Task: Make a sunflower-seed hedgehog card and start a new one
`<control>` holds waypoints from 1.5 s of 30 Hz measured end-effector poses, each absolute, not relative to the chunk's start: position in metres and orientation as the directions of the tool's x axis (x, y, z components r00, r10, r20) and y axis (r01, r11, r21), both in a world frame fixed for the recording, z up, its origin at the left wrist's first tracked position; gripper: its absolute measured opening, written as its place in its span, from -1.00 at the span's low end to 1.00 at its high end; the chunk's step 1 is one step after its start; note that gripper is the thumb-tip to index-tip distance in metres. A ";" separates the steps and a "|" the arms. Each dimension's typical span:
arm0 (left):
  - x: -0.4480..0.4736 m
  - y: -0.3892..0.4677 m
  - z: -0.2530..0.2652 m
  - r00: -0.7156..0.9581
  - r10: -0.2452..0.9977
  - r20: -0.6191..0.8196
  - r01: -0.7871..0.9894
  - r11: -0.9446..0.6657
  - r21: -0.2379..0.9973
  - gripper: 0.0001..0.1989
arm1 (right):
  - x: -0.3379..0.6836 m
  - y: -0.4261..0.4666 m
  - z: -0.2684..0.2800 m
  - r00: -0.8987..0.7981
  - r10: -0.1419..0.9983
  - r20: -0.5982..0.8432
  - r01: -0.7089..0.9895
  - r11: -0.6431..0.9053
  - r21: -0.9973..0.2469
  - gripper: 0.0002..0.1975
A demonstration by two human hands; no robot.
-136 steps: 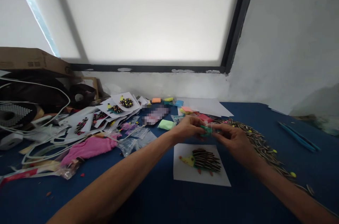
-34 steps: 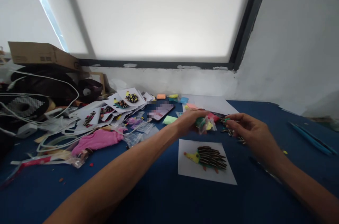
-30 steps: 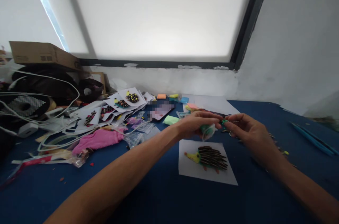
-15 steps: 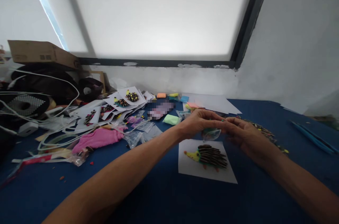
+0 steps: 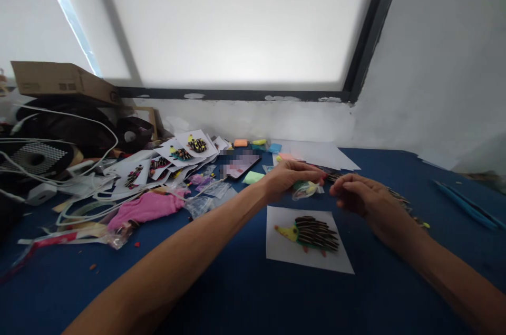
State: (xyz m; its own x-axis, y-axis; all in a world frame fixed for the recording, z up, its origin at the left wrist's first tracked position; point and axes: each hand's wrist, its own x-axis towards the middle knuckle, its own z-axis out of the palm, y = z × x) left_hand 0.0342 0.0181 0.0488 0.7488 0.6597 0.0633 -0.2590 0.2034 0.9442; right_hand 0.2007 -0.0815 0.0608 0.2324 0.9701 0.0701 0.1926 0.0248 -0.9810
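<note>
My left hand [image 5: 290, 179] is closed on a small clear plastic bag [image 5: 307, 190] with something greenish in it, held just above the table. To its right, my right hand [image 5: 366, 203] is raised with the fingers curled in toward the thumb. Whether a small piece sits between those fingertips is hidden. Below the hands lies a white paper card [image 5: 276, 248] bearing a hedgehog figure [image 5: 316, 233], with a yellow face, dark striped spines, a green edge and small reddish-brown feet. Neither hand touches the card.
Hedgehog cards [image 5: 197, 144] are piled at the back left beside a phone [image 5: 242, 164]. A light-green clay pack [image 5: 253, 178] lies near my left wrist. Pink cloth [image 5: 148, 208] and white cables [image 5: 93, 195] spread leftward. Blue tweezers [image 5: 468, 206] lie at right; dark slivers [image 5: 397, 197] lie behind my right hand.
My hands, together at the bag before, are now apart. The right hand has drawn slightly away from it, while the left has shifted a little left with the bag. The card stays put.
</note>
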 end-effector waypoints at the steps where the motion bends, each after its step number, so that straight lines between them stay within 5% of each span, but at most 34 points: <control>1: 0.035 0.018 0.048 0.738 0.672 0.055 -0.261 0.210 0.942 -0.82 | 0.201 -0.081 0.060 0.240 0.968 0.075 0.205 0.025 -0.978 -0.77; 6: 0.036 0.021 0.044 0.707 0.707 0.032 -0.256 0.213 0.943 -0.64 | 0.207 -0.078 0.055 0.292 0.948 0.124 0.255 0.047 -0.966 -0.60; 10: 0.036 0.018 0.046 0.736 0.677 0.018 -0.200 0.191 0.961 -0.72 | 0.210 -0.079 0.054 0.292 0.938 0.184 0.293 0.095 -0.951 -0.54; 17: 0.036 0.008 0.051 0.765 0.639 0.077 -0.221 0.148 0.964 -0.76 | 0.209 -0.084 0.054 0.214 0.943 0.254 0.370 0.162 -0.915 -0.81; 23: 0.037 0.004 0.048 0.761 0.649 -0.012 -0.169 0.217 0.961 -0.59 | 0.218 -0.082 0.047 0.115 0.975 0.191 0.427 0.125 -0.895 -0.75; 30: 0.038 0.002 0.047 0.740 0.672 0.030 -0.240 0.221 0.945 -0.67 | 0.215 -0.081 0.045 0.056 0.988 0.146 0.476 0.102 -0.873 -0.68; 37: 0.028 -0.007 0.044 0.744 0.668 0.013 -0.199 0.204 0.959 -0.57 | 0.215 -0.083 0.050 0.069 0.966 0.251 0.461 0.192 -0.866 -0.74; 45: 0.029 -0.029 0.053 0.734 0.680 0.005 -0.183 0.191 0.964 -0.60 | 0.199 -0.088 0.049 -0.017 0.951 0.308 0.376 0.292 -0.880 -0.58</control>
